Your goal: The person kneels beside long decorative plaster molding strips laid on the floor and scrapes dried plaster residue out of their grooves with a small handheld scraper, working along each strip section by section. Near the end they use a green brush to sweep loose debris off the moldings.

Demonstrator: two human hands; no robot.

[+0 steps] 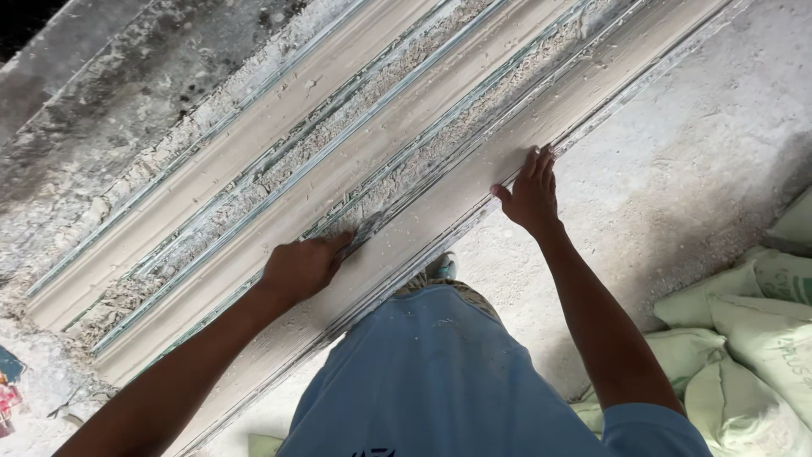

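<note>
While my left hand [300, 267] pinches a small scraper [362, 228] with closed fingers against the long plaster moulding [406, 127] running from seven to one o'clock, my right hand [531, 196] lies flat, fingers open, at two o'clock.

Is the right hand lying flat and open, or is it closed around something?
Open: the right hand lies flat, fingers straight, on the long white moulding, holding nothing.
</note>
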